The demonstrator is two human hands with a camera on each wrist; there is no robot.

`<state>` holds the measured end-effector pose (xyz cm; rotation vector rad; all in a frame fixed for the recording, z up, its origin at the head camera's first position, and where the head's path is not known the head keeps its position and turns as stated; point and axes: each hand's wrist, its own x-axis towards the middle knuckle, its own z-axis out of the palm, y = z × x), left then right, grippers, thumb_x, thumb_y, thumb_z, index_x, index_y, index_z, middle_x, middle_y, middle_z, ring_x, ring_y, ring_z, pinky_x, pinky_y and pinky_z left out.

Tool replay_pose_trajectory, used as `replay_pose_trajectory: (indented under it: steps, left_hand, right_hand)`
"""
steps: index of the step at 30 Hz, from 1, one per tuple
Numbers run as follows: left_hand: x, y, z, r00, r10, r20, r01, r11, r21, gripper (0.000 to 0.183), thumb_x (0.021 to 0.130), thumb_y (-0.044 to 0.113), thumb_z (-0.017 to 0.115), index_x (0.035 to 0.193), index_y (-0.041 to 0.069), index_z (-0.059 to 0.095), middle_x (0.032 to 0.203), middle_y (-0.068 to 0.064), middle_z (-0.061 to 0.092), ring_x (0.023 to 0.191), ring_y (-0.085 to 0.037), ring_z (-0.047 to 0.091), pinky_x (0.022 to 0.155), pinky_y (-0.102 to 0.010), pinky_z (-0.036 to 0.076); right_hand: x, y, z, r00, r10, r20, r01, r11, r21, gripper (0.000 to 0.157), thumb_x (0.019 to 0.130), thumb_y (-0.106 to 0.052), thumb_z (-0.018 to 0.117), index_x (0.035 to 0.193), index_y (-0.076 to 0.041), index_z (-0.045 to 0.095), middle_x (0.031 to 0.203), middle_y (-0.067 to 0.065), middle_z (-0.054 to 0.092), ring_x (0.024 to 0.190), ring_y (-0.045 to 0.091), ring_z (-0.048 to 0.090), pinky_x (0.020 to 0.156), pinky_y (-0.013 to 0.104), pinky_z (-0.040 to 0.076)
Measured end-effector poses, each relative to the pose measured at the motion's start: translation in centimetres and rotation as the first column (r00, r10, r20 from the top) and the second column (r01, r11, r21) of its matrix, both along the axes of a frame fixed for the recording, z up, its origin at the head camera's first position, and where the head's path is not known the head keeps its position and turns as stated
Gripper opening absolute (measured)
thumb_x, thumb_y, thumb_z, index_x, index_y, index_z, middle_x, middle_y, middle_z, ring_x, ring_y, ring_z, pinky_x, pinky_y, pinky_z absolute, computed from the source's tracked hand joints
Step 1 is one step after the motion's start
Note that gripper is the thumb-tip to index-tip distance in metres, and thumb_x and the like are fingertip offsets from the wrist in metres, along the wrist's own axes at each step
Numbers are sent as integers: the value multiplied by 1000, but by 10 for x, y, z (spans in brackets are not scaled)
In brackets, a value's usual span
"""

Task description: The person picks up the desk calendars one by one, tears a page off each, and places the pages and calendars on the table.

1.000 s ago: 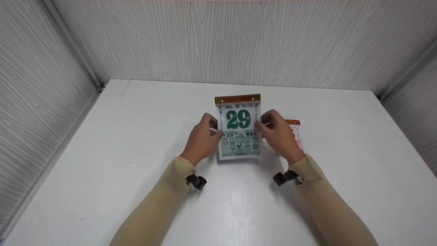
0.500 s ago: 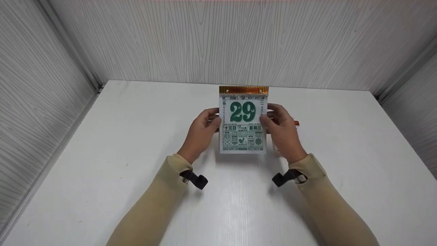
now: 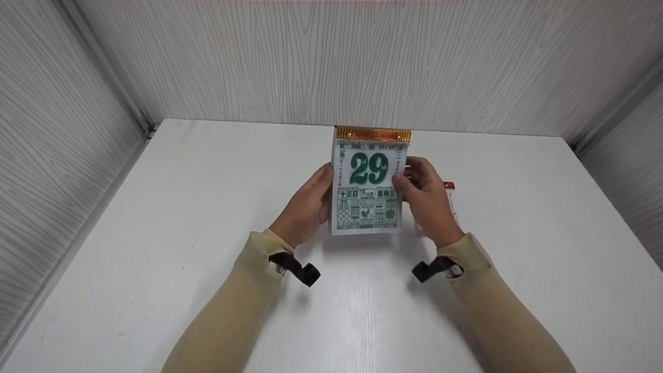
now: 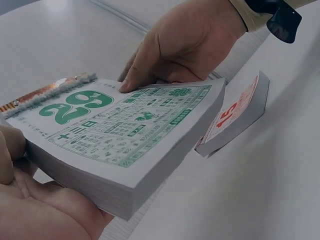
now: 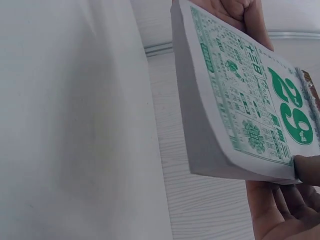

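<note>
A thick tear-off calendar [image 3: 369,208], with a big green 29 and a gold and orange top strip [image 3: 373,135], is held up over the table between both hands. My left hand [image 3: 304,210] holds its left side, the thumb lying along the edge and the fingers partly hidden behind. On the opposite side my right hand [image 3: 434,210] pinches the block, thumb on the front page and fingers at the back. The left wrist view shows the calendar's bottom edge [image 4: 165,175] and the right thumb pressing on the page.
A smaller tear-off calendar [image 4: 235,112] with red print lies on the white table [image 3: 518,248], partly behind the right hand in the head view. Grey wood-grain panels [image 3: 305,62] stand at the back and sides.
The calendar has risen and shifted slightly right, tilting more upright at first. In the last half second the left thumb has left the front page for the side edge; the right hand keeps its pinch.
</note>
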<state>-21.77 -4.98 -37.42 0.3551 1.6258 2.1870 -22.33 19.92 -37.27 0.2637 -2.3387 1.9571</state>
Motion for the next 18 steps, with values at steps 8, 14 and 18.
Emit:
replay_pose_trajectory:
  steps: [8,14,18]
  left_hand:
    - [2,2,-4,999,18,-34,-17,1000,6,52,111,51,24,160,33,29,140,-7,58,133,-19,57,109,-40,48]
    - [1,5,-8,994,94,-52,-95,995,-6,50,112,49,24,157,29,32,130,-10,60,122,-23,59,103,-41,49]
    - [2,7,-10,987,150,-53,-151,988,-31,50,112,50,25,155,29,36,126,-9,61,119,-23,59,101,-40,49]
  right_hand:
    - [2,0,0,1000,24,5,-24,998,55,47,105,-27,64,146,-11,47,125,10,60,109,25,62,86,29,59]
    - [4,-3,-1,999,18,-34,-15,996,92,47,105,-23,63,147,-9,46,129,10,59,112,24,59,93,32,56]
    - [7,-9,-3,965,-72,-252,118,978,172,50,103,-15,62,147,-3,43,137,11,54,124,24,53,106,38,46]
